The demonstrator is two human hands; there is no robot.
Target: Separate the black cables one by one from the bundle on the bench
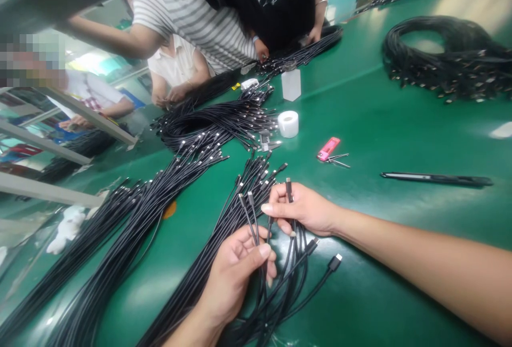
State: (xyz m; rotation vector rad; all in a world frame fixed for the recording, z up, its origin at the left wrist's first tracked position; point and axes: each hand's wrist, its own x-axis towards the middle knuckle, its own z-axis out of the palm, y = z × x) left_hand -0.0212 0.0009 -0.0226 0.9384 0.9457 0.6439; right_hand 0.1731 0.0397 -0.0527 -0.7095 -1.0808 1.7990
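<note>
Black USB cables [253,213] stand up from my left hand [244,264], their metal plugs above its closed fingers. My right hand [298,208] is closed around more of these cables, with one plug [288,189] pointing up past the fingers. Both hands are close together, and a cable runs between them. Below my right hand, loose cable ends [335,262] spread over the green table. A long bundle of black cables [200,277] lies just left of my left hand, its plugs fanned out at the far end.
More cable bundles [136,229] lie to the left, and a coiled heap [452,48] at the far right. Beyond my hands are a white tape roll [288,124], a pink-tagged key set [329,148] and a black pen [436,179]. Co-workers handle cables across the table.
</note>
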